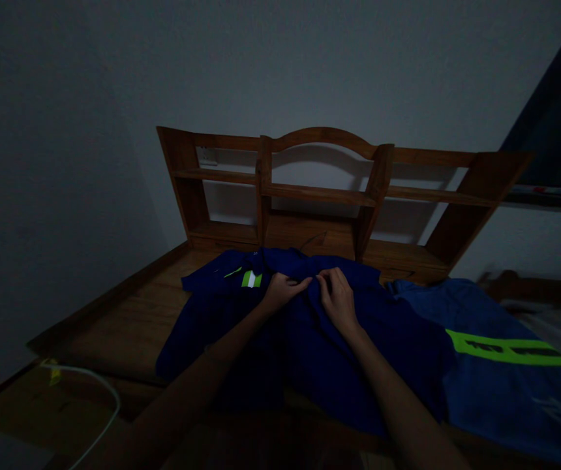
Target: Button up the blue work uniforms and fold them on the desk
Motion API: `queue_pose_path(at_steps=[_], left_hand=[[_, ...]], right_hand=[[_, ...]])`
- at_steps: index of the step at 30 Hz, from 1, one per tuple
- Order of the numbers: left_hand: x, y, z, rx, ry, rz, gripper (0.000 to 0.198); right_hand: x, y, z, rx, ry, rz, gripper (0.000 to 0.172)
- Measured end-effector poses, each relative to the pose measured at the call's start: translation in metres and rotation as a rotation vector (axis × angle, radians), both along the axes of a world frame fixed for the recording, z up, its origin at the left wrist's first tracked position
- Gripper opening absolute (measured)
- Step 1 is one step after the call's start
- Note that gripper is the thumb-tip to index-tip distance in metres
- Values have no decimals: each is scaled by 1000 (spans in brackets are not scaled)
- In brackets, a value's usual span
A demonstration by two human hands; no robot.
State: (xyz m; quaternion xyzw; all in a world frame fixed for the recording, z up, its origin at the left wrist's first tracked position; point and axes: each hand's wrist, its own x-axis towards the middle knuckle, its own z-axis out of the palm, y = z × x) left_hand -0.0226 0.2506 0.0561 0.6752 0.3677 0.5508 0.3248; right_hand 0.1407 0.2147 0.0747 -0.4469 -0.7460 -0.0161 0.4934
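Note:
A dark blue jacket (pixel 359 352) with a green and white patch on its left part lies spread over the wooden desk. Near its upper middle, my left hand (pixel 283 292) pinches the cloth between thumb and fingers. My right hand (pixel 336 297) is closed on the front edge of the same jacket, just to the right. A small gap separates the fingertips of the two hands. The dim light hides any button or zip between them.
Behind the jacket stands a wooden shelf unit (pixel 319 190) against the wall. A lighter blue garment (pixel 500 385) with a bright green stripe lies at right. A white cable (pixel 107 385) curves at lower left across the wooden desk (pixel 128 313).

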Motion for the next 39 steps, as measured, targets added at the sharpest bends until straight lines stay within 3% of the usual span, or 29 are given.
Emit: queue_pose_path(at_steps=[3,10,13,19,29,34,39], left_hand=[[1,2,2,-74,-126,-69,36],[-1,4,2,-534,-378,-286,43],[-3,-6,9,-542,-359,-349,49],[-2,-22,20,-553,-344,-309,50],[-11,-11,10,-779,-256,-325,28],[-9,-13,8,-717,-233,-354,31],[-2,-8,5,-337,-192,-185,41]], right_hand=[[0,1,-1,-10,12,-1,14],[-1,-2,3,10,62,23,12],[-2,-7,6,18,24,66,8],[-2,-13,9,-64,-131,86,15],[8,-10,10,-204,-84,271,17],[6,-7,8,-214,-27,254,18],[4,-4,2,-198,-8,192,16]])
